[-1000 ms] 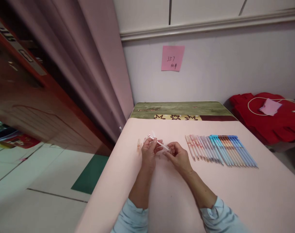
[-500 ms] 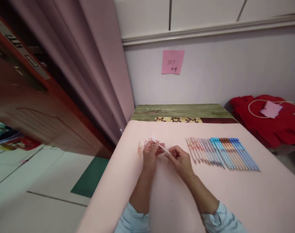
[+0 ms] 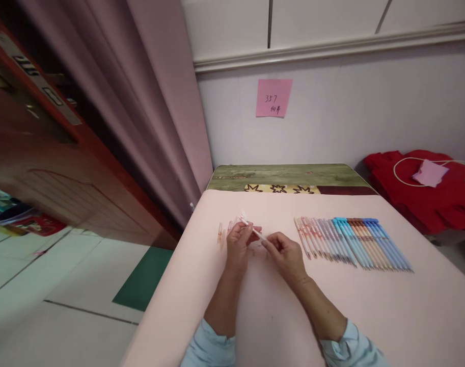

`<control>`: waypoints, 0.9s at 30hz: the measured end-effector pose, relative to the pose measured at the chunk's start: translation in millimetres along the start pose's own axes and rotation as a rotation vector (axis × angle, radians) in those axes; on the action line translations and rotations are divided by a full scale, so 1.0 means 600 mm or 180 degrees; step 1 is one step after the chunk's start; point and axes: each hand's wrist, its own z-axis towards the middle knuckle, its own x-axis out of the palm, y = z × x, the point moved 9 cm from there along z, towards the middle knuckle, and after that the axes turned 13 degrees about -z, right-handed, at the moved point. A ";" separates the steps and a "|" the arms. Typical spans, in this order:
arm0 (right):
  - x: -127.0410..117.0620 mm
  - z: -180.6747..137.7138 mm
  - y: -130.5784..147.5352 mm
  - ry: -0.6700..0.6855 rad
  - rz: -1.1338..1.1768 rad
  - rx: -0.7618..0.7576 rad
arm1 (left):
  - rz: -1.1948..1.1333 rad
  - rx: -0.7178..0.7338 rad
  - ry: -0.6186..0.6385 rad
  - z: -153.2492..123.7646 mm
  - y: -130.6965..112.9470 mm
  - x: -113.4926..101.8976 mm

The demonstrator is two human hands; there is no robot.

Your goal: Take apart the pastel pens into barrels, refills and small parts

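Observation:
A slim whitish pen (image 3: 258, 234) slants between my two hands above the pink tabletop. My left hand (image 3: 239, 244) is closed around its upper left part, near a reddish end. At the lower right end, my right hand (image 3: 284, 252) pinches it between thumb and fingers. Just left of my left hand lie a few short, clear pen parts with reddish marks (image 3: 220, 232). Some small pieces lie on the table behind my fingers, too faint to name. To the right of my right hand, a row of pens (image 3: 350, 242) runs from pink and grey to blue and brown.
The pink-covered table (image 3: 293, 316) has a green patterned strip (image 3: 278, 173) along its far edge. A red cloth (image 3: 404, 196) carrying a cable and pink notes (image 3: 431, 173) is at the right. A curtain (image 3: 171, 92) and wooden door (image 3: 75, 168) stand left. A pink note (image 3: 274, 98) is on the wall.
Both hands keep their hold on the pen, with my right fingers shifted slightly along it. The whole view has moved a little; the other things lie as before.

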 end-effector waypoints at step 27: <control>-0.030 -0.004 0.041 -0.0259 -0.0942 -0.0135 | 0.0808 -0.0117 0.0267 0.004 0.014 0.017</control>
